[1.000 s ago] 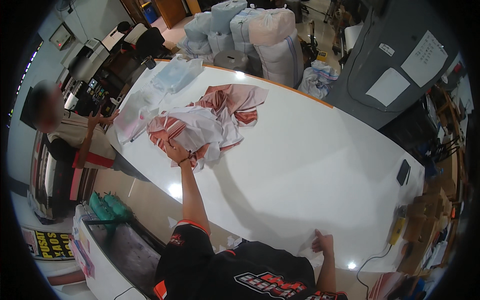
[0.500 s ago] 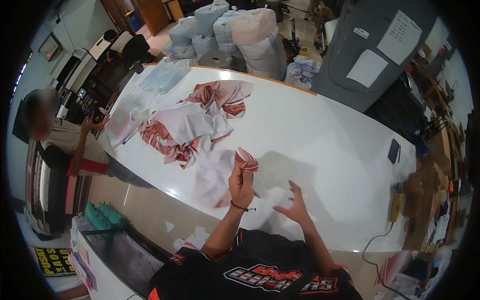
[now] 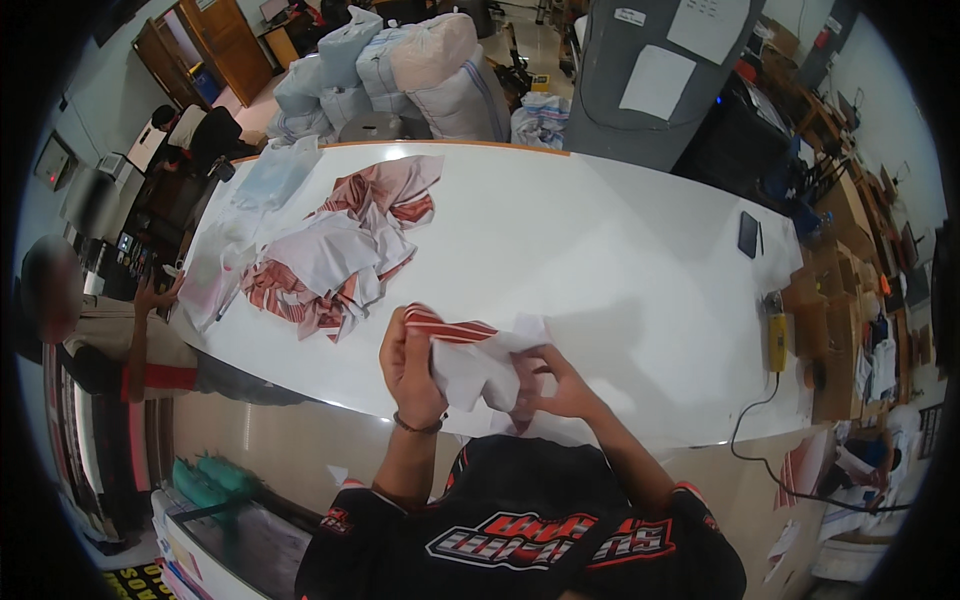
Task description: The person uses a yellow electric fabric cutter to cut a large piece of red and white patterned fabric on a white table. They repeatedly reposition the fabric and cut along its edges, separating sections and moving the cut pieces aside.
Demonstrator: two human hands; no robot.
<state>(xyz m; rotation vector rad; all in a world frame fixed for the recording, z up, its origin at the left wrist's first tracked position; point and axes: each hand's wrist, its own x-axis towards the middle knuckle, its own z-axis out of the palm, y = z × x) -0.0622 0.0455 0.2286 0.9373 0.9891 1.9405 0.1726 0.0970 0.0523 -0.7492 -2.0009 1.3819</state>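
Over the near edge of the white table, my left hand is closed on one end of a fabric piece. The piece is white on the side facing me, and a red-and-white striped strip runs along its top. At the other end my right hand has its bent fingers on the white cloth, which hangs in folds between both hands. Beyond my left hand lies a crumpled heap of red-striped and white cloth, apart from the piece I hold.
Clear plastic bags lie at the table's far left. A person stands at the left edge with a hand by the table. To the right are a phone and a yellow device with a cable. Stuffed sacks are piled behind.
My left hand has moved left and the held cloth has come away from beside the heap. My right hand, spread and free before, now has hold of the cloth. The view has shifted.
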